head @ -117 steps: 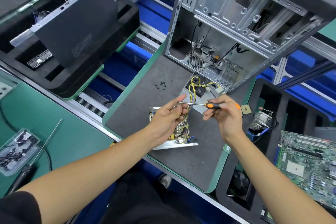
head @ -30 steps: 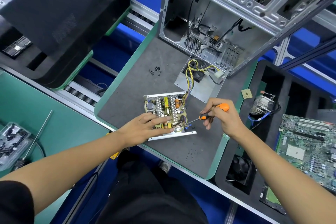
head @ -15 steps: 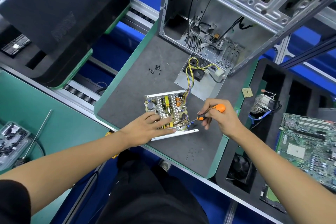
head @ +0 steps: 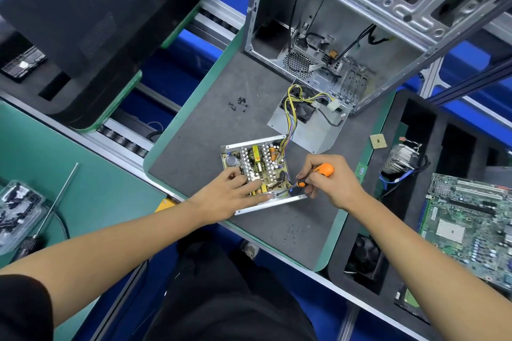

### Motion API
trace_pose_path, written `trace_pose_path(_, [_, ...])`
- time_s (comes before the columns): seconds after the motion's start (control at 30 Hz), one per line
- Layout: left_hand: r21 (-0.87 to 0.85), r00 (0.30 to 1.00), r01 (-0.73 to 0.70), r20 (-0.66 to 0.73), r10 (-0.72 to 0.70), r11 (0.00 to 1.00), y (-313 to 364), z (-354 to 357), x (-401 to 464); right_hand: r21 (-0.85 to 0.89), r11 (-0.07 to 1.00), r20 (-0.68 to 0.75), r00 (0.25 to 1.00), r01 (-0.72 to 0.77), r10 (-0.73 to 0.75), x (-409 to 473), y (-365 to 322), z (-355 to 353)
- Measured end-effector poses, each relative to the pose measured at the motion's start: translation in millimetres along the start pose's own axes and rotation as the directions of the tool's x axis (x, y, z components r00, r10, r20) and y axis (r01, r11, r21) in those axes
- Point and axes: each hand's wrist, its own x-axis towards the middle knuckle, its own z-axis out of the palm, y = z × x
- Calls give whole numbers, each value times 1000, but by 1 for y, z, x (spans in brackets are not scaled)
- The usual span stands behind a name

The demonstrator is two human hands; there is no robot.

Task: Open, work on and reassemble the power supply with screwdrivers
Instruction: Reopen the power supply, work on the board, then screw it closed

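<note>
Leftmost, long screwdriver [head: 56, 201] lies on green bench. Left hand [head: 231, 195], fingers flat, presses on opened power supply [head: 256, 169] at near centre of grey mat [head: 191, 152]. Right hand [head: 331, 181] grasps orange screwdriver [head: 313, 174], tip at the board's near right corner. Loose screws [head: 238, 104] farther off; motherboard [head: 471, 225] far right.

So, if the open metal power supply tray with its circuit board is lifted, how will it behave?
The open metal power supply tray looks stiff. The yellow wire bundle joins it to the grey cover, so it would probably tug. Exposed board parts look fragile.
</note>
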Motion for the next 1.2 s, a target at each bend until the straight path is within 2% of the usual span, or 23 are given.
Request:
trace_pose_path(0.27, [-77, 989, -5, -150, -6, 997, -2, -1, -3, 33, 999, -19, 1000, 22, -22, 0, 0, -3])
trace_pose_path(0.47, [-121, 978, -23, -209, -3, 992, -3, -2, -2, 41, 999, -21, 999, 32, -31, 0, 2, -4])
trace_pose_path(1.2, [-140, 989, -14, -147, -6, 990, -3, -4, 1, 60, 997, -28, 999, 41, -40, 0, 3, -2])
